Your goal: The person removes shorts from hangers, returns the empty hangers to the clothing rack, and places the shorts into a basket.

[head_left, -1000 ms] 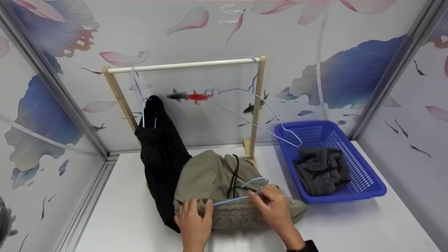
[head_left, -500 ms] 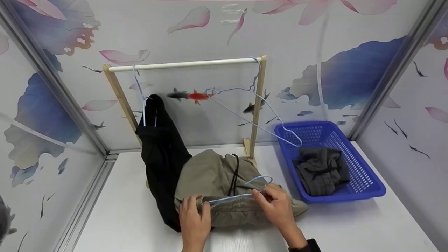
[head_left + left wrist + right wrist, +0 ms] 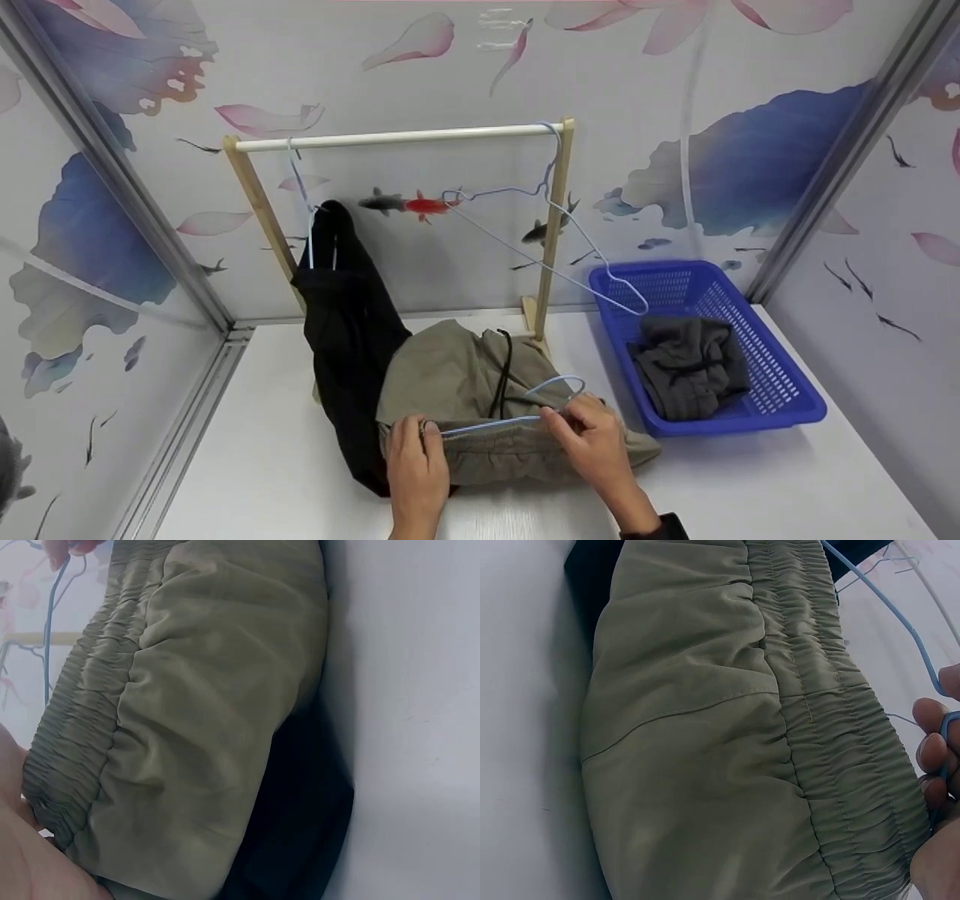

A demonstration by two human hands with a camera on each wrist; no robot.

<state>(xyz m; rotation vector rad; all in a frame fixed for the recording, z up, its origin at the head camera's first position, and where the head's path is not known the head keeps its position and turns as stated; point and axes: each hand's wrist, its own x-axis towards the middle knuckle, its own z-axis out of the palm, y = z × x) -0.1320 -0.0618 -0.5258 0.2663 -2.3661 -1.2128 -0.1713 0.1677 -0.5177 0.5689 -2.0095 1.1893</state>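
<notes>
Khaki pants (image 3: 450, 367) with a gathered elastic waistband (image 3: 832, 765) and a black drawstring (image 3: 503, 375) lie bunched on the table. My left hand (image 3: 418, 472) grips the left end of the waistband, thumb and fingers on either side of the cloth. With my right hand (image 3: 596, 442) I hold a blue wire hanger (image 3: 491, 426) near its hook, at the right part of the waistband. The hanger's bar runs along the waist opening to the left thumb; its far end is hidden. In the right wrist view, fingertips (image 3: 932, 752) curl round the blue wire.
Behind the pants stands a rack with a white rail (image 3: 412, 137) and wooden posts. Black pants (image 3: 341, 337) hang on its left, beside the khaki cloth. A bare blue hanger (image 3: 544, 191) hangs right. A blue basket (image 3: 787, 367) holds a folded dark grey garment (image 3: 690, 367).
The hanger's hook and my right hand have shifted slightly right. My left hand has moved a little right, and its thumb has drawn closer to the fingers over the waistband.
</notes>
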